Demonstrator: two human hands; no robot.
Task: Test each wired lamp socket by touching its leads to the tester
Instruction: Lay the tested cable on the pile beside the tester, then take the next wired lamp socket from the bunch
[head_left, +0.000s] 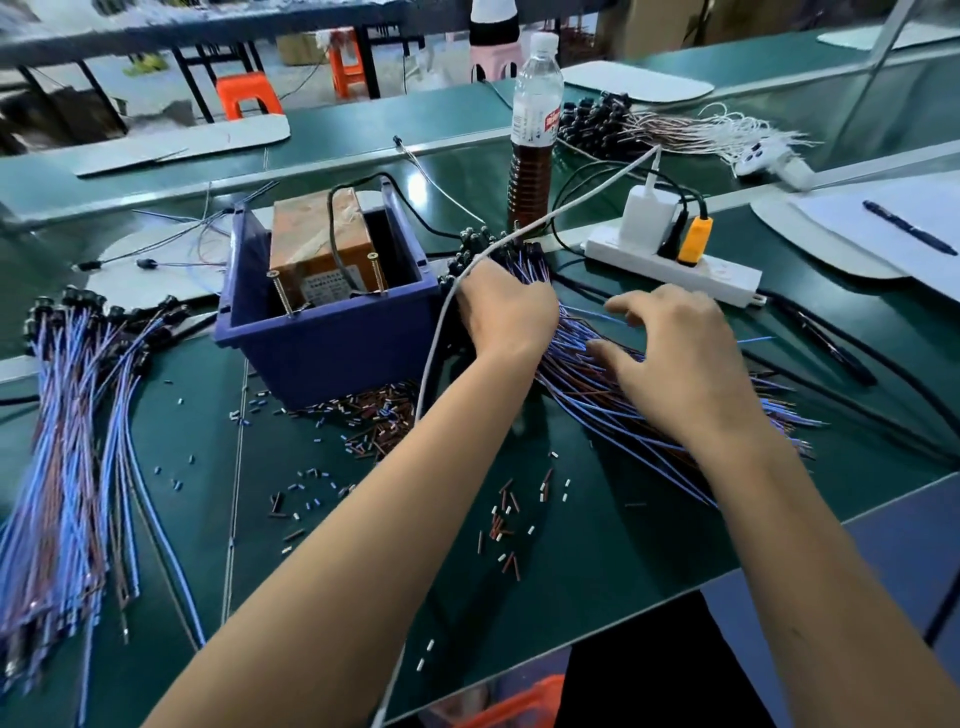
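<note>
Wired lamp sockets (613, 384), small black caps trailing blue and brown leads, lie in a fanned heap on the green tabletop (597, 561) just right of the dark blue plastic bin (322, 332), which holds an orange-brown box with two upright screws. The left hand (506, 306) rests on the heap's socket end beside the bin, its fingers hidden, so its grip cannot be told; the right hand (675, 353), farther right of the bin, hovers over the leads with fingers spread and loosely bent. Left of the bin lies a second bundle of blue-and-brown wired sockets (78, 441).
</note>
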